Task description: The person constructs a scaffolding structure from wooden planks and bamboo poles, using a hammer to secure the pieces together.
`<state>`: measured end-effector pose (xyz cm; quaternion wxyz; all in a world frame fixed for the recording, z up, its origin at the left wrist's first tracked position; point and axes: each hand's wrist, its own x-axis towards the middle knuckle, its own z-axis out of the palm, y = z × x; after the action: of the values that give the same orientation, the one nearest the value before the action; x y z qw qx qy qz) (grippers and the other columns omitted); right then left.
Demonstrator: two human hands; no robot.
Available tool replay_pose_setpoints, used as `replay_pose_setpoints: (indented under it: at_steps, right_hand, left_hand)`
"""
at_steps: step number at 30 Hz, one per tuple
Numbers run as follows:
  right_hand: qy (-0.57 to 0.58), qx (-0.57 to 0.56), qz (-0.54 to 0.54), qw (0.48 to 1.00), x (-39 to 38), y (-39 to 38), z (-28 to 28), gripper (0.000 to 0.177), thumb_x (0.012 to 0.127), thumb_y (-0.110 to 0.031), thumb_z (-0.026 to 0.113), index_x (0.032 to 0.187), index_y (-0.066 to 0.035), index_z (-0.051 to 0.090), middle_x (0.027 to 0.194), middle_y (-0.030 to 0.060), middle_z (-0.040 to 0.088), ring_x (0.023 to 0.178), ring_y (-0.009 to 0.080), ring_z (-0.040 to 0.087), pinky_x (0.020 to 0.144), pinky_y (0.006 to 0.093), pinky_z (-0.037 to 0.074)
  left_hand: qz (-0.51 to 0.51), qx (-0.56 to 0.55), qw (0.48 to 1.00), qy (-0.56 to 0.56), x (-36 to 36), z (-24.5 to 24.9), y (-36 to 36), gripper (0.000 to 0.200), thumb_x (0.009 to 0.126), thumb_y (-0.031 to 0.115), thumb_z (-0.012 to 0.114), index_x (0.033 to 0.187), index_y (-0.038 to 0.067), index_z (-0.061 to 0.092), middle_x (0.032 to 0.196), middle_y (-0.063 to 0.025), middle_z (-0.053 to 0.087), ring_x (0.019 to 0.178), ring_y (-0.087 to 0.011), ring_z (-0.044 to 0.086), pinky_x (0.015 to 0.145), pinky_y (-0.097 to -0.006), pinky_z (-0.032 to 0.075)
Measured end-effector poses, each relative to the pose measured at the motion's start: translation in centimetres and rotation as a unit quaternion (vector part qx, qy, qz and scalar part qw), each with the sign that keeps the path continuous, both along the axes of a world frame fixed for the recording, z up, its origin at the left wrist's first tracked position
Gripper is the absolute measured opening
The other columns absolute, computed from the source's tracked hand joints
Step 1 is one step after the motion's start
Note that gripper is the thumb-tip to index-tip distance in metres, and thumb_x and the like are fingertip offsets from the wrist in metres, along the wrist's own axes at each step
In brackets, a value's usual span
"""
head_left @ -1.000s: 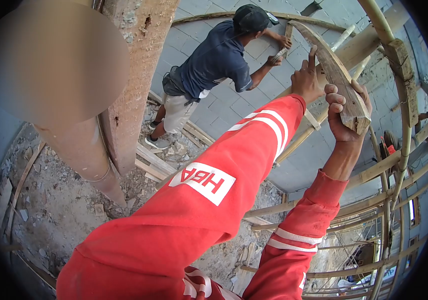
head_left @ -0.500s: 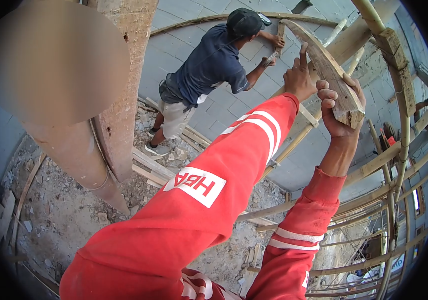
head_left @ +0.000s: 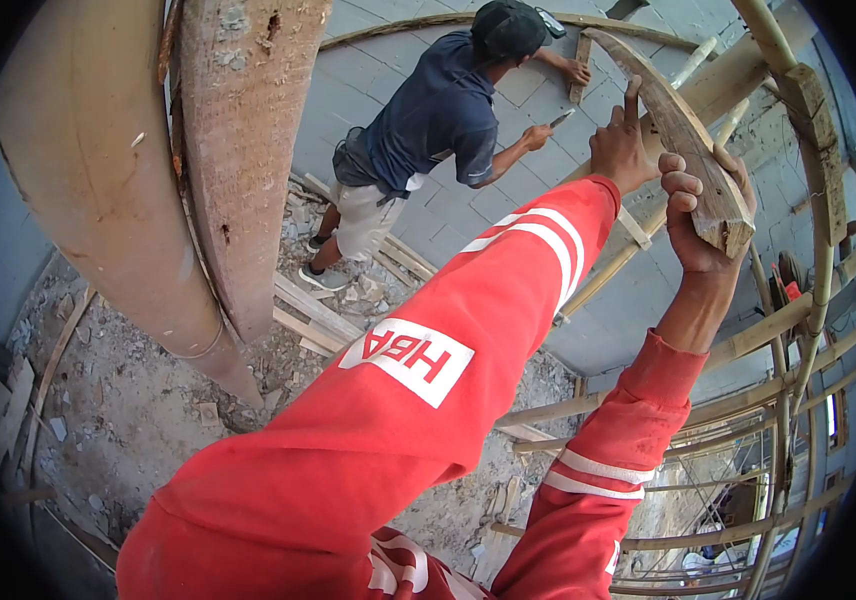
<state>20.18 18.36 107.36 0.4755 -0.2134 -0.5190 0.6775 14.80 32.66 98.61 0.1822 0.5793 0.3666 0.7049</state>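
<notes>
A thick, curved wooden board (head_left: 693, 130) slants away from me, narrow at its far end and broad at its near end. My right hand (head_left: 700, 215) wraps around the near end, its fingers curled over the left edge. Just left of the board is my left hand (head_left: 623, 150), with the index finger stretched up along the board's edge. The left hand's other fingers are bent, and its thumb is hidden. Beyond, a co-worker (head_left: 428, 120) holds a short wooden strip (head_left: 580, 70) against the block wall with one hand and a small bladed tool (head_left: 562, 118) in the other.
A large round post (head_left: 98, 170) and a broad plank (head_left: 243, 160) stand at the left. Bamboo poles (head_left: 758, 335) form scaffolding on the right. Rubble and loose wooden boards (head_left: 313, 310) lie on the floor below. A long curved strip (head_left: 428, 25) runs along the block wall (head_left: 348, 90).
My view has shifted slightly, so the scene sits farther right. Both my hands keep their places on and beside the board. The co-worker's tool hand has moved down, away from the strip.
</notes>
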Motion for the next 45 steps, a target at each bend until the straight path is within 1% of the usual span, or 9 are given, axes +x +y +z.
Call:
replay_pose_setpoints:
  at_steps: [19, 21, 22, 25, 27, 29, 31, 41, 45]
  right_hand:
    - [0.003, -0.008, 0.02, 1.0, -0.1, 0.1, 0.0, 0.057, 0.101, -0.023, 0.049, 0.141, 0.012, 0.03, 0.102, 0.0234, 0.048, 0.073, 0.0183, 0.054, 0.056, 0.0295, 0.056]
    - [-0.003, -0.005, 0.045, 0.999, 0.1, 0.2, 0.0, 0.052, 0.102, -0.025, 0.05, 0.128, 0.013, 0.026, 0.105, 0.0198, 0.042, 0.076, 0.0173, 0.05, 0.059, 0.0302, 0.056]
    - [-0.002, -0.005, 0.045, 0.999, 0.2, 0.1, 0.0, 0.052, 0.102, -0.025, 0.05, 0.128, 0.013, 0.026, 0.105, 0.0198, 0.042, 0.076, 0.0173, 0.05, 0.059, 0.0302, 0.056]
    - [-0.01, 0.001, 0.034, 0.999, 0.0, 0.0, 0.0, 0.052, 0.102, -0.025, 0.049, 0.13, 0.013, 0.026, 0.106, 0.0201, 0.042, 0.077, 0.0174, 0.05, 0.059, 0.0301, 0.056]
    - [0.0, -0.001, -0.004, 1.0, -0.3, -0.1, -0.1, 0.059, 0.1, -0.024, 0.051, 0.141, 0.012, 0.03, 0.1, 0.0235, 0.049, 0.07, 0.0183, 0.055, 0.055, 0.0289, 0.055]
    - [0.003, 0.0, -0.002, 1.0, -0.3, 0.0, -0.3, 0.059, 0.099, -0.025, 0.051, 0.141, 0.012, 0.03, 0.1, 0.0234, 0.049, 0.071, 0.0182, 0.054, 0.055, 0.0288, 0.055]
    - [0.006, 0.01, -0.007, 1.0, -0.3, -0.2, -0.2, 0.06, 0.099, -0.025, 0.052, 0.142, 0.011, 0.03, 0.101, 0.0232, 0.049, 0.071, 0.0182, 0.054, 0.055, 0.0287, 0.054]
    - [0.012, 0.002, 0.011, 1.0, -0.6, -0.2, -0.5, 0.058, 0.097, -0.026, 0.052, 0.139, 0.009, 0.035, 0.098, 0.0217, 0.051, 0.07, 0.0195, 0.056, 0.056, 0.0301, 0.055]
    - [0.022, -0.006, 0.003, 1.0, -0.8, -0.3, -0.7, 0.057, 0.099, -0.027, 0.053, 0.142, 0.006, 0.035, 0.097, 0.0187, 0.05, 0.07, 0.0175, 0.056, 0.055, 0.0276, 0.055]
  left_hand:
    - [0.002, -0.028, 0.999, 0.014, -0.5, 0.2, -0.6, 0.125, 0.077, 0.017, 0.081, 0.159, 0.023, -0.013, 0.122, -0.0248, 0.058, 0.094, -0.0483, 0.068, 0.081, -0.0563, 0.054]
    - [0.006, -0.024, 1.0, 0.011, -0.5, 0.1, -0.6, 0.125, 0.077, 0.016, 0.082, 0.159, 0.024, -0.012, 0.123, -0.0247, 0.058, 0.094, -0.0484, 0.068, 0.082, -0.0561, 0.054]
    - [0.01, -0.019, 1.0, 0.007, -0.4, 0.0, -0.6, 0.125, 0.077, 0.016, 0.082, 0.159, 0.024, -0.012, 0.123, -0.0246, 0.058, 0.095, -0.0485, 0.068, 0.082, -0.056, 0.054]
    - [-0.005, -0.02, 1.0, 0.004, -0.5, 0.1, -0.7, 0.125, 0.076, 0.015, 0.082, 0.159, 0.025, -0.011, 0.125, -0.0249, 0.058, 0.096, -0.0487, 0.068, 0.082, -0.0555, 0.054]
    - [-0.008, -0.013, 1.0, 0.003, -0.5, 0.0, -0.5, 0.124, 0.076, 0.016, 0.082, 0.158, 0.025, -0.011, 0.126, -0.0251, 0.058, 0.096, -0.0482, 0.068, 0.082, -0.0556, 0.055]
    - [-0.013, -0.001, 1.0, 0.003, -0.2, -0.2, 0.0, 0.124, 0.075, 0.016, 0.081, 0.158, 0.024, -0.01, 0.127, -0.0252, 0.057, 0.096, -0.0477, 0.068, 0.082, -0.0556, 0.055]
    - [0.019, 0.015, 1.0, -0.009, 0.4, -0.2, 0.9, 0.14, 0.062, 0.042, 0.091, 0.16, 0.022, -0.008, 0.113, -0.0205, 0.058, 0.088, -0.0447, 0.069, 0.078, -0.0522, 0.057]
    - [-0.038, 0.007, 0.999, -0.004, 0.7, -0.5, 2.0, 0.127, 0.073, 0.024, 0.084, 0.159, 0.025, -0.011, 0.123, -0.0252, 0.057, 0.091, -0.0494, 0.067, 0.081, -0.0559, 0.055]
    - [-0.167, -0.061, 0.984, -0.02, 0.5, -0.7, 3.4, 0.125, 0.074, 0.022, 0.082, 0.158, 0.026, -0.01, 0.122, -0.0238, 0.057, 0.094, -0.048, 0.068, 0.084, -0.0557, 0.055]
